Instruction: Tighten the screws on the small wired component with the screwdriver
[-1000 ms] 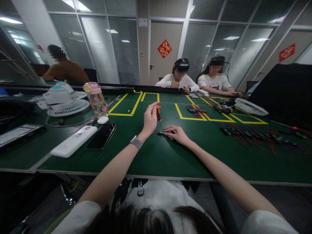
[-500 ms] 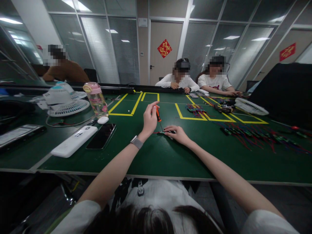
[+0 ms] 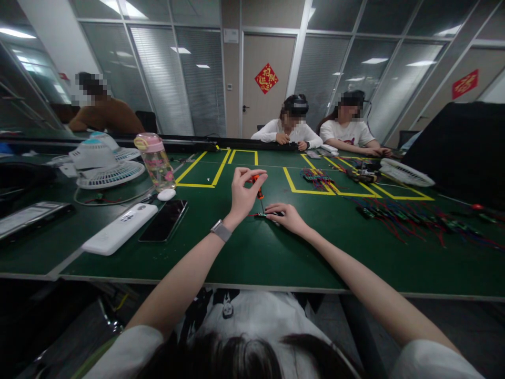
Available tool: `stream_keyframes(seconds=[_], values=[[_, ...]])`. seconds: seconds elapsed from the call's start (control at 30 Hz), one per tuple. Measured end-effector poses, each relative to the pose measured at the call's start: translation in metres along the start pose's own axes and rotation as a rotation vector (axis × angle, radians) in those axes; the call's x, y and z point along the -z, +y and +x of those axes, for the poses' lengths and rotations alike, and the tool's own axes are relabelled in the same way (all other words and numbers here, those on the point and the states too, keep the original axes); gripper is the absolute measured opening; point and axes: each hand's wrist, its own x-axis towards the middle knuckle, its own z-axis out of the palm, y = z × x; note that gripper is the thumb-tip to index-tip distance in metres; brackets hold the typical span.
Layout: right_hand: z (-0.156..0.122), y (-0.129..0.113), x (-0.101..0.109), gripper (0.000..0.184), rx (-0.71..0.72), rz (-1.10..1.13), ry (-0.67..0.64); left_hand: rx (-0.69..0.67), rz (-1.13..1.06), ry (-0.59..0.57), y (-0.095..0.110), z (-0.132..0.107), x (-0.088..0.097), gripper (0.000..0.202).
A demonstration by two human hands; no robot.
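My left hand (image 3: 245, 190) grips the orange and black handle of a screwdriver (image 3: 259, 195) between thumb and fingers. The screwdriver stands nearly upright, and its thin shaft reaches down to a small green circuit board (image 3: 260, 215) on the table. A red wire runs out from the board's left side. My right hand (image 3: 289, 218) lies low at the board's right end, with its fingers closed on it and pressing it to the table. Those fingers hide part of the board, and the exact spot under the screwdriver tip is too small to make out.
On the green table (image 3: 236, 263), a white power bank (image 3: 120, 229), a dark phone (image 3: 163, 221) and a pink-lided bottle (image 3: 154, 160) lie left. Wired circuit boards (image 3: 418, 221) spread along the right. Yellow tape (image 3: 311, 191) marks rectangles. Two people (image 3: 290, 129) sit opposite.
My left hand has turned about the screwdriver handle, its thumb and fingers now pointing right at the top. The screwdriver stands more upright. My right hand and the board have stayed put.
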Motion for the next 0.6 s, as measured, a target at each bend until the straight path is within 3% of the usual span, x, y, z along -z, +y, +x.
stream_keyframes(seconds=[0.33,0.6], values=[[-0.0006,-0.0008,0.0000,0.019,-0.011,0.013,0.002,0.097,-0.108,-0.063,-0.0021,0.0003,-0.0002,0.029],[-0.0006,-0.0019,0.0007,0.017,-0.006,0.011,-0.002,0.091,-0.116,-0.148,-0.0035,0.0005,-0.0024,0.024]])
